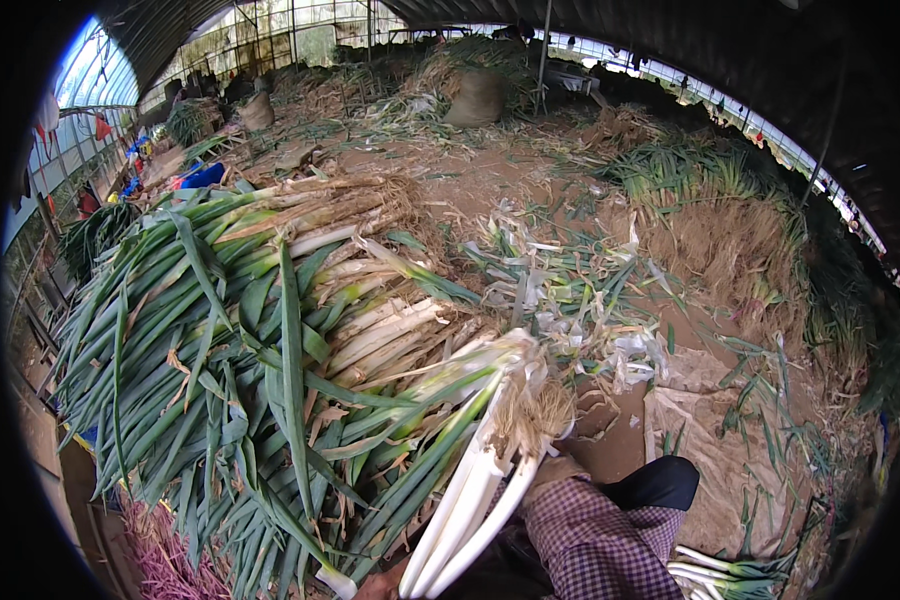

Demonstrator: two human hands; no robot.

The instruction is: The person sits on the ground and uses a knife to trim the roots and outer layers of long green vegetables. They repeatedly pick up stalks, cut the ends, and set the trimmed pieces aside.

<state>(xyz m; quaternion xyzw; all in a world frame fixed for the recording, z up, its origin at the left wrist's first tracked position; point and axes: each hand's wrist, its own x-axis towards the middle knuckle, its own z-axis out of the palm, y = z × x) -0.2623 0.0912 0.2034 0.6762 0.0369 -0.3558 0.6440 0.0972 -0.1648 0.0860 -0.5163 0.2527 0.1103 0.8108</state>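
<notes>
Several peeled white leek or large green onion stalks rise close before me, with their tangled roots uppermost. Only part of my left hand shows at the bottom edge, against these stalks and apparently gripping them. My right arm, in a checked sleeve, reaches up to the roots. The roots and stalks cover most of the right hand, so its fingers cannot be seen. To the left lies a large heap of unpeeled leeks, green leaves toward the left and roots toward the right.
Peeled-off skins and leaf scraps litter the earth floor. A pale sheet lies on the right, with peeled stalks near its lower end. Bundled leeks line the right side. A woven sack stands farther back.
</notes>
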